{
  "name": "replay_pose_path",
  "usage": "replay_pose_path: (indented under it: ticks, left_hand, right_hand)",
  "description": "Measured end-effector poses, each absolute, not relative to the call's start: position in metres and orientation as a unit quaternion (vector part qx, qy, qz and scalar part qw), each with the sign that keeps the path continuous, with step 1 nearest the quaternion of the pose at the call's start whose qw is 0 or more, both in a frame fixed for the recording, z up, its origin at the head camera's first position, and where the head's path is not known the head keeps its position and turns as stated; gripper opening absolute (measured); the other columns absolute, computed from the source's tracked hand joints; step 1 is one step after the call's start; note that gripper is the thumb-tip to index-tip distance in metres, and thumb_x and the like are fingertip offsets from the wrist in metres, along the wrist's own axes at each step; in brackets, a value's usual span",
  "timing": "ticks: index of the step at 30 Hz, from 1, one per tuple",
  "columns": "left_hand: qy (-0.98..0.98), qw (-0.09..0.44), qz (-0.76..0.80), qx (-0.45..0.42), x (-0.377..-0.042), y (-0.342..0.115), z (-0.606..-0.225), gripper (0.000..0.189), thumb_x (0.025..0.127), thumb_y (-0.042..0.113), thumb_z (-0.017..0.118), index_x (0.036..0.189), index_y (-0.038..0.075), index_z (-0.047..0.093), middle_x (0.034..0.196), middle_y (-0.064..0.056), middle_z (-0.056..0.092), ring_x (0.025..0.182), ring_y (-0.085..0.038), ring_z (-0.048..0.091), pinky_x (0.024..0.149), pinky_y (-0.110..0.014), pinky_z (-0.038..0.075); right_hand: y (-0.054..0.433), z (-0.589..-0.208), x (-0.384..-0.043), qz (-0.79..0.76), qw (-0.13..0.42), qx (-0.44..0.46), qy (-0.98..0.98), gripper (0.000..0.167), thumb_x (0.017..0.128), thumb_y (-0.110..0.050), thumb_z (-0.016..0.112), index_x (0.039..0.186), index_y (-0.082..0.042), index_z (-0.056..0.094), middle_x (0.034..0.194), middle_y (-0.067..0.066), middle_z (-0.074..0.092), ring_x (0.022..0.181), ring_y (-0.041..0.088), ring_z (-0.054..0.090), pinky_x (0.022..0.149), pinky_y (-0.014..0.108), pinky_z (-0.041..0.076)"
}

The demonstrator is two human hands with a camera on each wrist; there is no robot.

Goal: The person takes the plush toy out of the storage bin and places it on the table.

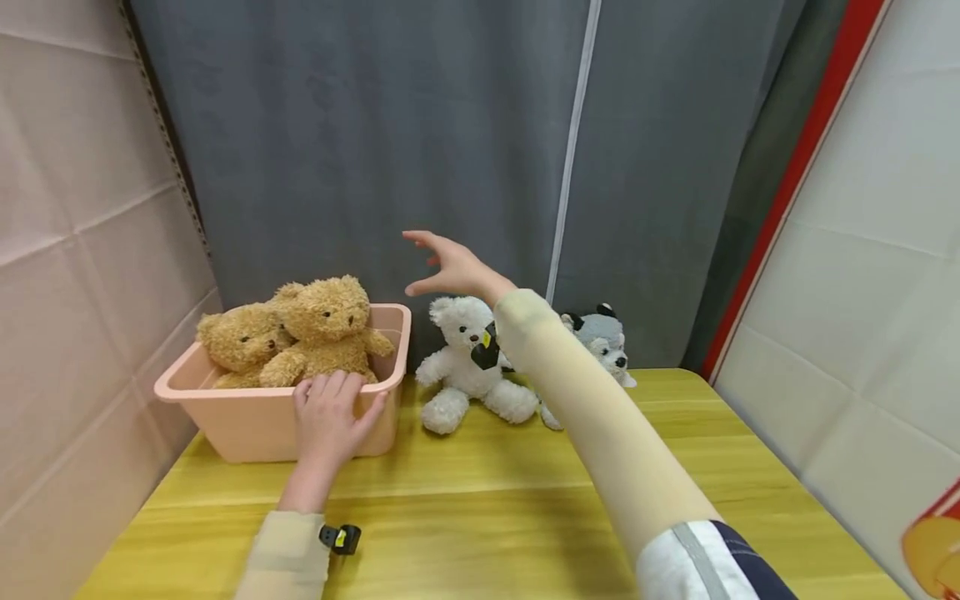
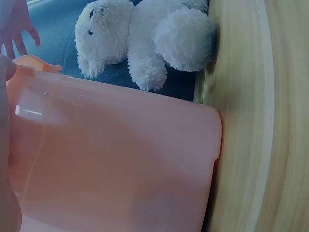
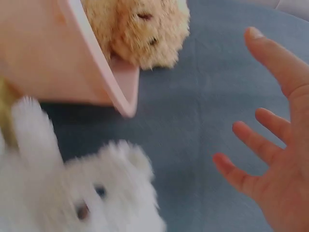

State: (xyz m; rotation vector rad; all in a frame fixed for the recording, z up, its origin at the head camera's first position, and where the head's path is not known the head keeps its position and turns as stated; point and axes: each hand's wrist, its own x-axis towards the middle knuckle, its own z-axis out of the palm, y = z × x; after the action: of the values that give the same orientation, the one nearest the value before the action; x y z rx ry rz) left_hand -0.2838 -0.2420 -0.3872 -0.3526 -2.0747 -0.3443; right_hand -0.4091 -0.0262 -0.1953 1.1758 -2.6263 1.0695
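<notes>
My left hand (image 1: 327,421) grips the front rim of a pink plastic bin (image 1: 247,417), fingers over the edge and thumb along the outside. Two brown teddy bears (image 1: 330,321) sit in the bin, side by side and leaning together. My right hand (image 1: 457,268) is in the air, its fingers spread and holding nothing, above a white teddy bear (image 1: 467,358). That bear sits upright on the table to the right of the bin. In the right wrist view, the right hand (image 3: 275,159) is apart from both the bin and the white bear (image 3: 111,193).
A grey-and-white plush dog (image 1: 602,337) sits farther right, partly hidden behind my right forearm. The wood-grain table (image 1: 450,517) backs onto a grey curtain (image 1: 360,150). Pale panels stand on the left (image 1: 90,250) and right (image 1: 847,333).
</notes>
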Motion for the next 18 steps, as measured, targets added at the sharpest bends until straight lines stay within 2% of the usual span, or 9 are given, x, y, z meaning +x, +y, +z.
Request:
replay_pose_path:
  ticks: [5,11,18]
  left_hand:
    - [-0.854,0.481,-0.140,-0.142,-0.281,-0.242,-0.391,0.040,0.086,0.051,0.052,0.090,0.012,0.060,0.086,-0.007,0.059,0.079,-0.030,0.047,0.086,-0.053,0.028]
    - [-0.850,0.486,-0.143,-0.144,-0.278,-0.239,-0.393,0.038,0.086,0.050,0.053,0.089,0.013,0.061,0.085,-0.006,0.059,0.078,-0.030,0.047,0.086,-0.054,0.028]
    - [-0.848,0.492,-0.136,-0.145,-0.277,-0.232,-0.391,0.038,0.087,0.050,0.051,0.089,0.014,0.061,0.084,-0.005,0.058,0.078,-0.028,0.047,0.087,-0.053,0.028]
  right_hand:
    - [-0.051,-0.216,-0.407,0.476,-0.002,0.364,-0.801,0.082,0.083,-0.032,0.076,0.151,-0.029,0.030,0.150,0.001,0.037,0.125,0.024,0.050,0.089,0.043,0.048]
    - [-0.080,-0.236,-0.406,0.548,-0.039,0.351,-0.758,0.073,0.088,-0.029,0.072,0.150,-0.027,0.034,0.151,0.007,0.036,0.123,0.023,0.051,0.090,0.052,0.047]
    - [-0.101,-0.250,-0.402,0.620,-0.078,0.304,-0.719,0.068,0.091,-0.025,0.068,0.150,-0.021,0.035,0.152,0.014,0.032,0.127,0.034,0.048,0.096,0.055,0.042]
